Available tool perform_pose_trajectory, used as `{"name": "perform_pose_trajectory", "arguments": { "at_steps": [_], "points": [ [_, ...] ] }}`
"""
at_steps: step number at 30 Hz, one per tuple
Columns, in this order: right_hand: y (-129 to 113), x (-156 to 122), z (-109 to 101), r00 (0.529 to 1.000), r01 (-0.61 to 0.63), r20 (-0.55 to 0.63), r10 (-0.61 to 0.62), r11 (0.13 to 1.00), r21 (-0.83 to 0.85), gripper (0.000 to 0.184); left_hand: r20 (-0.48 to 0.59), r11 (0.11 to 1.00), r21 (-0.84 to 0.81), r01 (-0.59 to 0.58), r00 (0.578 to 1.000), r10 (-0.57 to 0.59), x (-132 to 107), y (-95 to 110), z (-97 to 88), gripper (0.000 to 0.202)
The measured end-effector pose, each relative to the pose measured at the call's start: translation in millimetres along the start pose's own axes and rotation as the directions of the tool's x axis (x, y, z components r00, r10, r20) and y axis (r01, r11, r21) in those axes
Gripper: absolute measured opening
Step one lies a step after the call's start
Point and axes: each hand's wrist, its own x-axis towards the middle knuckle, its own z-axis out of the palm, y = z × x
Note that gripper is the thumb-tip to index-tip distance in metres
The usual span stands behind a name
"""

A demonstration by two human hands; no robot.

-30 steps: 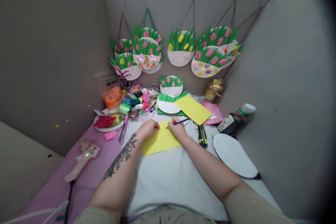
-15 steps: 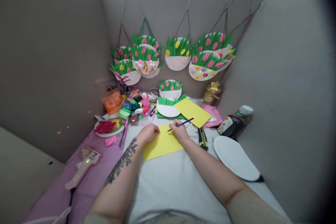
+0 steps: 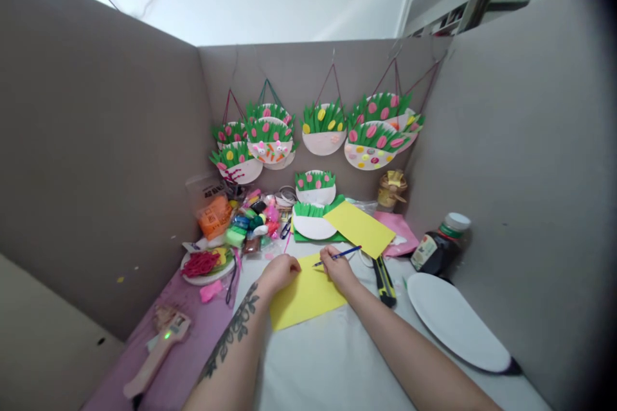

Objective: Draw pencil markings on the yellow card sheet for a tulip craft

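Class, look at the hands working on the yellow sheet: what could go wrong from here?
The pink corded tool shows a green light, so it may be powered; the left forearm could brush it.
The black-and-yellow cutter lies beside the right forearm and might get bumped.
If the left hand eases off, the yellow sheet could slip under the pencil in the right hand.

Dark bottle (image 3: 438,249) at right, orange packet (image 3: 214,217) and pink yarn (image 3: 200,264) at left

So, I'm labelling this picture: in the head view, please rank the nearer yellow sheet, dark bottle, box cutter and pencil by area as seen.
1. Nearer yellow sheet
2. Dark bottle
3. Box cutter
4. Pencil
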Motion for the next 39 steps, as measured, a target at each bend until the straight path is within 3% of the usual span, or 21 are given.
{"name": "perform_pose_trajectory", "arguments": {
  "at_steps": [11, 20, 39],
  "points": [
    [13, 11, 1, 0.990, -0.098, -0.092, 0.110, 0.987, 0.125, 0.043, 0.053, 0.985, 0.172, 0.031, 0.998, -0.040, -10, 19, -1.5, 0.028],
    [14, 12, 3, 0.987, -0.100, -0.108, 0.122, 0.976, 0.193, 0.056, 0.081, 0.964, 0.263, 0.036, 0.995, -0.060, -15, 34, -10.5, 0.031],
    [12, 11, 5, 0.981, -0.100, -0.144, 0.126, 0.979, 0.177, 0.056, 0.117, 0.955, 0.296, 0.008, 0.992, -0.044, -17, 28, -11.7, 0.030]
  ]
}}
